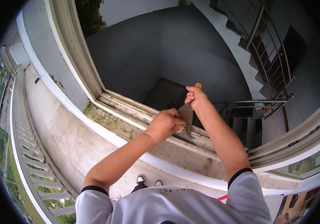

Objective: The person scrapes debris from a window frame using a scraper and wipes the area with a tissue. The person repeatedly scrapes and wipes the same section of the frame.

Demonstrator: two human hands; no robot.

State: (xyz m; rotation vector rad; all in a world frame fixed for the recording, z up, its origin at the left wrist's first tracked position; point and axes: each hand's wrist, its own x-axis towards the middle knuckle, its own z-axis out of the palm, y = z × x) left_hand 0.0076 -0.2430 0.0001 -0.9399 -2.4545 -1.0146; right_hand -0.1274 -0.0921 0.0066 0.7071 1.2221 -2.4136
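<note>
A putty knife's wooden handle [198,85] sticks out above my right hand [195,97], which is closed around it. Its broad metal blade [186,112] points down into the track [129,112] of a sliding-window frame. At the blade's lower left side are the bent fingers of my left hand [167,123], thumb and fingertips close together. Whether they pinch the blade or some debris is hidden. Grey crumbly debris [188,134] lies in the track right under the blade's tip.
Outside the frame runs a mossy concrete sill [112,120]. Beyond the opening drops a stairwell with a metal handrail [252,102]. A sliding window sash [305,162] stands at the right. A balustrade [34,159] borders the tiled walkway [73,148] on the left.
</note>
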